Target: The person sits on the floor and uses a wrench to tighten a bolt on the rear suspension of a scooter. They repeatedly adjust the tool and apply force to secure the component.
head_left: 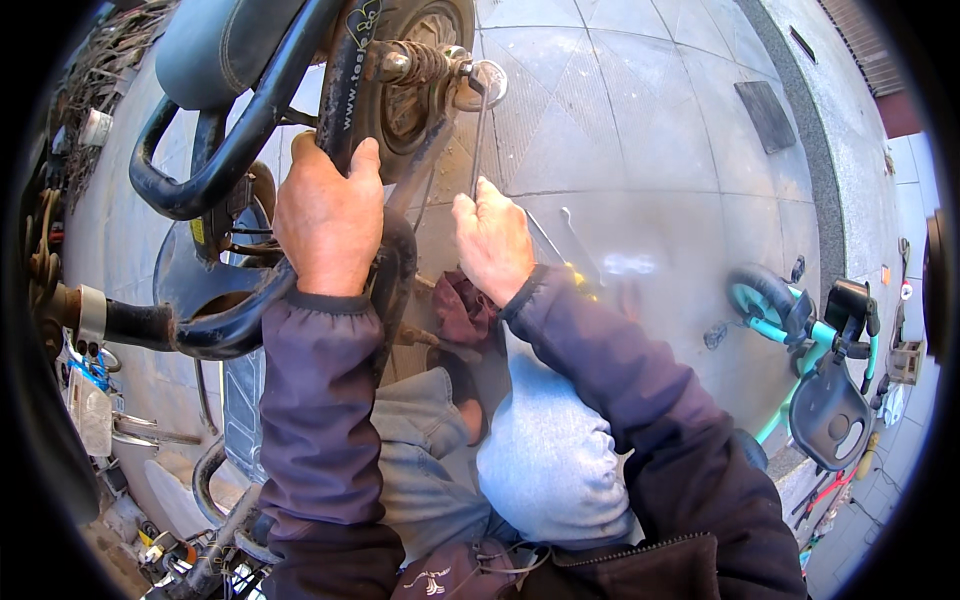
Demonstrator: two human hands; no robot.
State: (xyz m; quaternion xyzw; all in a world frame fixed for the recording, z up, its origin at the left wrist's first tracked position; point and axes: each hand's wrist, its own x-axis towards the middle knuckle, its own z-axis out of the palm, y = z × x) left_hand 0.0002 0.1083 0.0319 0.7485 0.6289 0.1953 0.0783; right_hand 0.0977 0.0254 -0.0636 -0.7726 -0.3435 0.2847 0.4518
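My left hand [328,215] is closed around a black tube [345,100] of a worn bike frame, beside a dusty wheel [400,120] and a rusty spring [418,62]. My right hand [493,240] grips a long metal wrench [481,130] that reaches up to the fitting at the axle [470,72]. A dark seat [215,50] and bent black bars [165,195] are at upper left. Below my hands lie a maroon cloth [462,305] and, partly behind my right forearm, more long tools [545,235] with some yellow.
A small teal-and-black ride-on bike [825,400] sits at right beside a raised stone edge [820,180]. A dark flat slab [764,117] lies on the paved floor [650,140]. Metal parts and tools [95,420] clutter the left; more tools [840,490] lie at far right.
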